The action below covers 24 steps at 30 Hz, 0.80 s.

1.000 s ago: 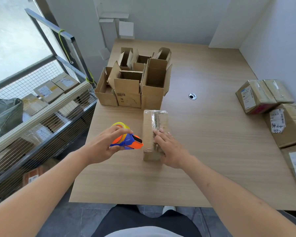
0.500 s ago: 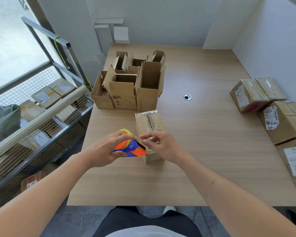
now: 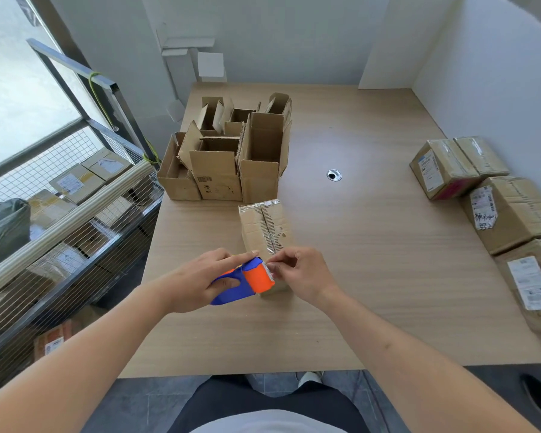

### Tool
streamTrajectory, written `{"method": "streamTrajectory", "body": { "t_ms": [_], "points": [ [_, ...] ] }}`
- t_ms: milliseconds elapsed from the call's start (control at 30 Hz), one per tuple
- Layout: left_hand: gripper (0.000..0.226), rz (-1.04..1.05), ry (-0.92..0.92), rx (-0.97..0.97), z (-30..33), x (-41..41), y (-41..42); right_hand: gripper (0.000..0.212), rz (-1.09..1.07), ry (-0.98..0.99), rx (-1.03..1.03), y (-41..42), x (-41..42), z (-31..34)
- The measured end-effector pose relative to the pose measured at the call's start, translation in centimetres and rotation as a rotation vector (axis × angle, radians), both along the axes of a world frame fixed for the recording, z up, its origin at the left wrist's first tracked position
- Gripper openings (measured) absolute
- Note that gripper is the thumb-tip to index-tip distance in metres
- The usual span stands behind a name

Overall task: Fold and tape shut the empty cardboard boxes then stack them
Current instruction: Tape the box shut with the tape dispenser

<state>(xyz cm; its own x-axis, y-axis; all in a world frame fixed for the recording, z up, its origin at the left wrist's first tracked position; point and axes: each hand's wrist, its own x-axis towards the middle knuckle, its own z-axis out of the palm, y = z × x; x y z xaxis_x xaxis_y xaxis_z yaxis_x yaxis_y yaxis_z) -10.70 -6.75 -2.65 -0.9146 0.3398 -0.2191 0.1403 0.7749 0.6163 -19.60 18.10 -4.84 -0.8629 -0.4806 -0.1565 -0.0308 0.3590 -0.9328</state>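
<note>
Blue-orange tape dispenser (image 3: 244,282) gripped by left hand (image 3: 197,281), right hand (image 3: 302,275) pinching its tape end

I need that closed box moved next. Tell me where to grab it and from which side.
Grip the closed box across its two long side walls, coming from above at its far half. It lies flat and narrow, and the tape dispenser and both hands crowd its near end.

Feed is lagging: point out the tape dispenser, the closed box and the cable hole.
tape dispenser (image 3: 258,278), head view, orange front.
closed box (image 3: 260,221), head view, top face.
cable hole (image 3: 334,175), head view, metal ring.
</note>
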Motion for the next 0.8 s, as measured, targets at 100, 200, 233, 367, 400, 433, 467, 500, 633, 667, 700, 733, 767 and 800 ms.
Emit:
{"method": "streamTrajectory", "body": {
  "t_ms": [100,200,233,367,400,433,467,500,633,667,700,733,767,800],
  "points": [
    [0.066,-0.038,-0.011,-0.060,0.1,-0.4,0.6,0.006,-0.074,-0.076,-0.004,0.5,0.5,-0.6],
    [0.064,-0.067,-0.023,-0.118,0.2,-0.5,0.7,0.012,-0.115,-0.080,0.037,1.3,0.3,-0.6],
    [0.064,-0.079,-0.029,-0.156,0.0,-0.4,0.3,0.015,-0.160,-0.101,0.047,2.0,-0.1,-0.5],
    [0.062,-0.037,-0.124,-0.178,-0.7,1.5,-2.5,0.022,-0.261,-0.174,0.059,5.8,-2.1,-0.3],
    [0.061,-0.021,-0.143,-0.166,-0.7,1.8,-2.8,0.021,-0.254,-0.184,0.063,6.3,-2.3,-0.3],
    [0.060,-0.012,-0.158,-0.158,-0.7,2.0,-2.8,0.019,-0.250,-0.186,0.072,6.5,-2.3,-0.3],
    [0.060,-0.009,-0.166,-0.154,-0.7,2.0,-2.6,0.018,-0.254,-0.184,0.085,6.5,-2.3,-0.5],
    [0.059,-0.010,-0.172,-0.150,-0.7,2.0,-2.4,0.017,-0.263,-0.183,0.094,6.5,-2.2,-0.7],
    [0.057,0.015,-0.197,-0.156,-1.1,1.5,-2.3,0.016,-0.289,-0.187,0.107,6.2,-2.2,-1.7],
    [0.057,0.021,-0.202,-0.161,-1.2,1.4,-2.2,0.016,-0.290,-0.186,0.112,6.2,-2.3,-1.8],
    [0.057,0.026,-0.206,-0.168,-1.4,1.4,-2.1,0.015,-0.289,-0.183,0.119,6.1,-2.4,-2.0],
    [0.057,0.032,-0.209,-0.175,-1.6,1.4,-1.9,0.015,-0.288,-0.179,0.127,6.0,-2.5,-2.1],
    [0.057,0.037,-0.214,-0.183,-1.8,1.4,-1.8,0.015,-0.286,-0.177,0.135,5.9,-2.6,-2.2],
    [0.056,0.043,-0.217,-0.193,-2.0,1.3,-1.7,0.016,-0.285,-0.181,0.139,5.8,-2.7,-2.3]
  ]
}}
